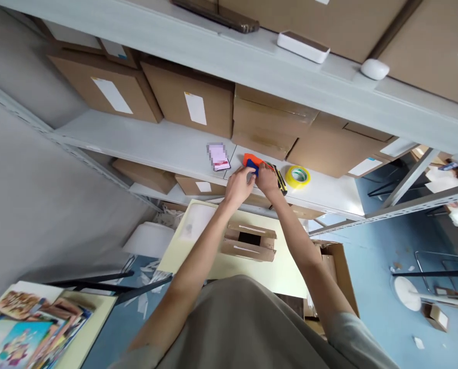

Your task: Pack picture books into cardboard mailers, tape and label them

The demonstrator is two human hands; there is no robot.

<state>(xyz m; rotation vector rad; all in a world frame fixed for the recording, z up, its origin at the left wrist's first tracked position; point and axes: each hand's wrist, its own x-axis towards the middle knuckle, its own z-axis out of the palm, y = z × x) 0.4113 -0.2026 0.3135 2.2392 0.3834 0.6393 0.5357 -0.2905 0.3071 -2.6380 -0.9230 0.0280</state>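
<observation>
Item: orange and blue tool (pixel 252 163), probably a tape dispenser or cutter, lying on the white shelf (pixel 167 146) at the person's reach, between a phone (pixel 218 157) to its left and a roll of yellow tape (pixel 297 176) to its right. A dark, yellow-trimmed knife (pixel 280 180) lies just beside the right hand, between it and the tape.

Hands: both arms stretch forward and up to the shelf, elbows nearly straight. Left hand (pixel 239 185) is curled, its fingertips touching the blue part of the tool. Right hand (pixel 266 179) is closed over the tool's near edge; whether it has full hold cannot be told, as the fingers hide the contact.

Step in hand, by judgement: taking hold of the tool at the shelf; the tool is not yet lifted clear. The next move calls for a firm grip from one hand and care not to knock the knife or tape.

Surroundings: cardboard boxes (pixel 192 105) stacked behind on the shelf; an open box (pixel 247 241) on a pale yellow table (pixel 286 269) below the arms
</observation>
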